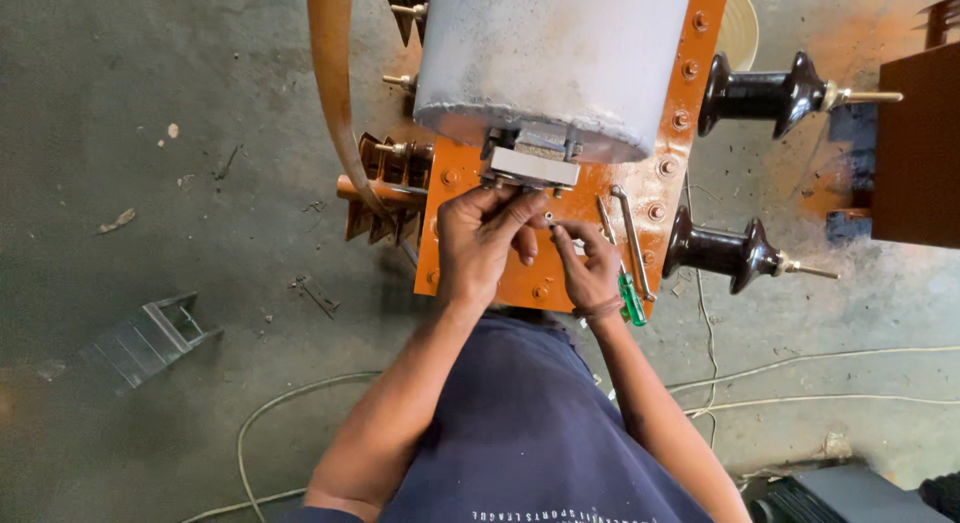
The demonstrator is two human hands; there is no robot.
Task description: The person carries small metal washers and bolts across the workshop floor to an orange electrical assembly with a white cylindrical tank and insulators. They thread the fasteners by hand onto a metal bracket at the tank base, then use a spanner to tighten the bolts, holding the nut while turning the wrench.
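Note:
My left hand [482, 245] rests on an orange steel cover plate [672, 133], its bent fingertips up against a grey metal bracket [533, 167] under a grey-white cylinder tank [555, 53]. Whether it grips anything is hidden. My right hand [590, 268] is just beside it, thumb and forefinger pinching a small silver fastener [548, 219] above the plate. A green-handled screwdriver [631, 300] and a bent steel rod [634, 241] lie on the plate by my right wrist.
Two dark brown ribbed insulators [760, 95] [722, 251] stick out to the right of the plate. A brown box [918, 148] stands at far right. On the concrete floor lie pale cables [800, 361] and a grey metal channel piece [150, 335]. A curved brown strap [334, 93] hangs at left.

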